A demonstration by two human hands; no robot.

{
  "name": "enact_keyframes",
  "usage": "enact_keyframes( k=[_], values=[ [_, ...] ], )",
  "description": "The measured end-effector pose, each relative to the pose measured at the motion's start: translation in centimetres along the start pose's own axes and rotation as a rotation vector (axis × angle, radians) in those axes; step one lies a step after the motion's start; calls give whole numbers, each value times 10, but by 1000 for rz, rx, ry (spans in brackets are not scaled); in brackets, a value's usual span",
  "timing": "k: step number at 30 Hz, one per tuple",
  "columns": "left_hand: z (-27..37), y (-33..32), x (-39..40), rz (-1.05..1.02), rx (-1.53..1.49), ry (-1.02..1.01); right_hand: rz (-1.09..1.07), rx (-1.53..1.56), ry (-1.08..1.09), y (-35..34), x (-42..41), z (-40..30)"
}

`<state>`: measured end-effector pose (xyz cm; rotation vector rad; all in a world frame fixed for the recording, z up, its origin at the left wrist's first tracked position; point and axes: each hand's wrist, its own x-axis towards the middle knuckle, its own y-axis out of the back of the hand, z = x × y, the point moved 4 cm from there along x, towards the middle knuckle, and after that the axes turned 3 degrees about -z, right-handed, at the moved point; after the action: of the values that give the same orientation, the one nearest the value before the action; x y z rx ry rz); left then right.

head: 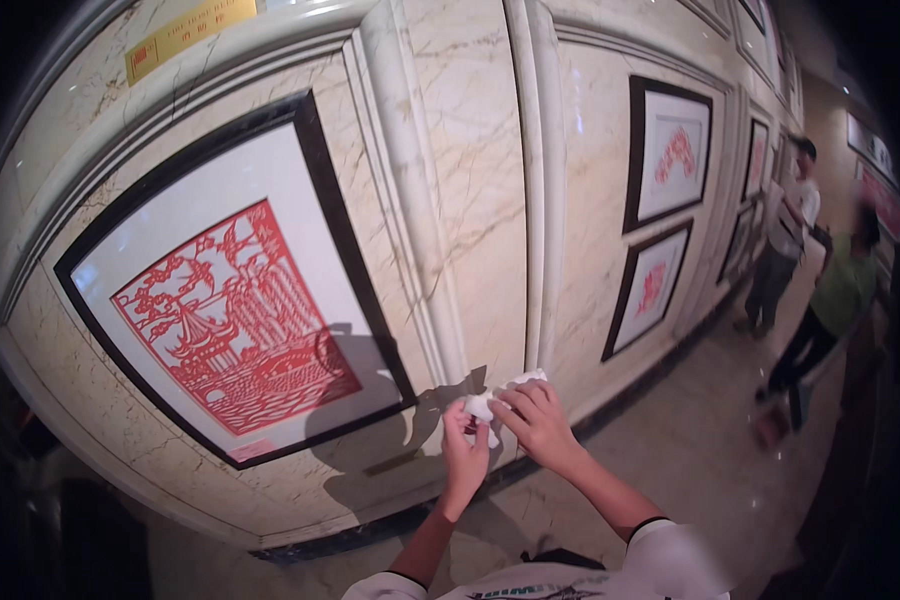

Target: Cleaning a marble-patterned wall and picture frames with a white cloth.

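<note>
My left hand (pixel 465 459) pinches a white, crumpled piece of soft material, probably tissue or paper (pixel 481 407), between thumb and fingers. My right hand (pixel 538 426) grips the same white piece from the other side, its fingers curled over the top. Part of the piece shows past the right fingertips, and a lower end hangs between the hands. Something small and dark reddish shows by the left fingers, too small to identify. Both hands are held out in front of the marble wall (pixel 469 187), and their shadow falls on it.
A large black-framed red paper-cut picture (pixel 232 322) hangs at the left. Two smaller framed pictures (pixel 670 154) hang further right. Above is a gold sign (pixel 187 34) bearing writing. Two people (pixel 784 232) stand at the right on the polished floor (pixel 667 442).
</note>
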<state>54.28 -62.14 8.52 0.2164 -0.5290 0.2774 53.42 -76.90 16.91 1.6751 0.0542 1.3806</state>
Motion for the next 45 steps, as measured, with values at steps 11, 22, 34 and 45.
enact_keyframes(
  k=[11,22,34,45],
  values=[
    [320,-25,278,670,736,-1123,1133,-332,490,168,278,167],
    [312,-46,373,767,1426,-1058,1007,7,191,116,339,198],
    [-57,-109,142,415,1409,-622,409,-51,48,-166,0,198],
    [116,-81,270,673,1077,-810,703,-32,110,8,201,190]
  ],
)
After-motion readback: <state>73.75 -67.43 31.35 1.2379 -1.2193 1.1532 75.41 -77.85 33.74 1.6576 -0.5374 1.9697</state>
